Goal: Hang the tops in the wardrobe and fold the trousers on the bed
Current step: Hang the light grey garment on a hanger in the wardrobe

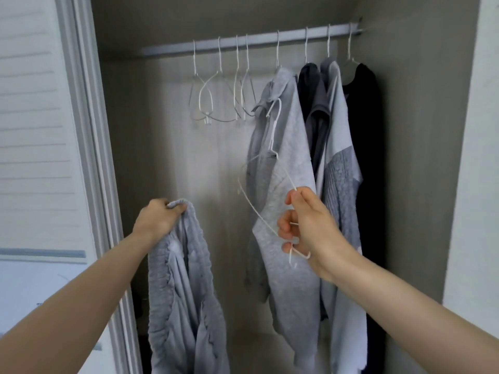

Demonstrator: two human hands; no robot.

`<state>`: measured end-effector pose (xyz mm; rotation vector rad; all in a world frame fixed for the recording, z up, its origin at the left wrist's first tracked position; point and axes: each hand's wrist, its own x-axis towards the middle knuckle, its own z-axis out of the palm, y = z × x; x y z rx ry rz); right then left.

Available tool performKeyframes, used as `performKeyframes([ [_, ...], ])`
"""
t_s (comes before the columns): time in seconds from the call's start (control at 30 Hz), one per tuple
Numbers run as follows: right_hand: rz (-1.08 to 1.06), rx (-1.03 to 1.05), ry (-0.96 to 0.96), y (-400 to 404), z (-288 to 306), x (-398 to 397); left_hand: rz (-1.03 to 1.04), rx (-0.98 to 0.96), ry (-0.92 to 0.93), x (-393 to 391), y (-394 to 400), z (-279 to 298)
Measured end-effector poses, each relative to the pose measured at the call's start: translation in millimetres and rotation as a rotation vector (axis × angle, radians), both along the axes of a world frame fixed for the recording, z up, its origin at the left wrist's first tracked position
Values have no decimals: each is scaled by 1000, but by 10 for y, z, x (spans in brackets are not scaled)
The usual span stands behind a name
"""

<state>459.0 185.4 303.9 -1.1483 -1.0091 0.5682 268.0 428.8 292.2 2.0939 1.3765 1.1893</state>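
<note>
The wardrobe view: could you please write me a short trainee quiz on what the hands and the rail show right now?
1. True or false: the right hand holds a thin white wire hanger.
2. What does the left hand grip?
A. a black jumper
B. a light grey ribbed garment
C. a wooden hanger
3. How many empty white wire hangers hang on the left part of the white wardrobe rail?

Key:
1. True; its fingers curl round the wire.
2. B.
3. Four; four clothed hangers hang to their right.
</note>
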Motion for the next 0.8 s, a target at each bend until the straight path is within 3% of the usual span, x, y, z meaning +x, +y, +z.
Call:
performKeyframes([
  [0.2,225,-61,20,-350,-171,10,174,-30,125,-106,166,-79],
  [0.47,389,-249,-54,-559,-192,215,241,-212,-13,-142,192,-132],
  [0.63,397,-243,-74,-322,-473,271,86,-232,-29,-36,21,-128],
  [0.8,441,-146,-50,16,-862,241,-232,-297,-221,301,-326,37],
])
